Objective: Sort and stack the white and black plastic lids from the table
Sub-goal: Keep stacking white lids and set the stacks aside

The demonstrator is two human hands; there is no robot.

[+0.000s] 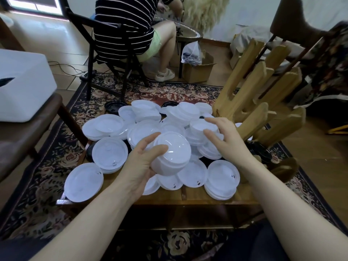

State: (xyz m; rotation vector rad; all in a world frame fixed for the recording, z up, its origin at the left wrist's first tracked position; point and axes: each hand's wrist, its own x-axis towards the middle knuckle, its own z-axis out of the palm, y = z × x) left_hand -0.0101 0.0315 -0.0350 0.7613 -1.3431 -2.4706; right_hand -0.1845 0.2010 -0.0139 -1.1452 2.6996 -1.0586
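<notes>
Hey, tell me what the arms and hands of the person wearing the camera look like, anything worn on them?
Both forearms are bare right up to the bottom edge of the picture: no sleeves show. The left hand and right hand wear no gloves, and no rings, watch or bracelet can be seen on the fingers or wrists. Nails look short and unpainted, as far as the picture shows.

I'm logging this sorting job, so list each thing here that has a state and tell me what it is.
left hand: gripping a stack of white lids, held tilted above the table.
right hand: open, fingers spread over the white lids pile.
black lids: unsorted, mostly buried under white ones.
cardboard box: open, on the floor.
</notes>
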